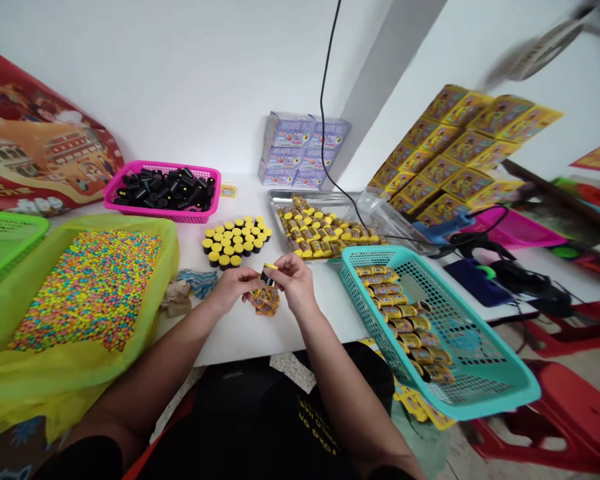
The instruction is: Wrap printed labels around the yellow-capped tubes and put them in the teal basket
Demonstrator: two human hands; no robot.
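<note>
Between my hands is a small black canister with a yellow lid [269, 273]. My right hand [296, 283] pinches it near the lid with thumb and fingers. The fingertips of my left hand [236, 288] are closed together at the canister's left side; whether they also hold a thin label is too small to make out. Just below the fingers lies a small pile of orange and yellow printed labels [266, 303] on the white table [230, 343]. Beyond my hands stands a cluster of black canisters with yellow lids [237, 240], upright and close together.
Left stands a yellow-lined bin of coloured candies [173, 267], with a pink basket [200, 216] of black canisters behind. A metal tray [275, 195] and a teal basket [480, 407] hold labelled canisters at right. A black cable [324, 87] hangs over the tray. Yellow boxes [445, 153] are stacked behind.
</note>
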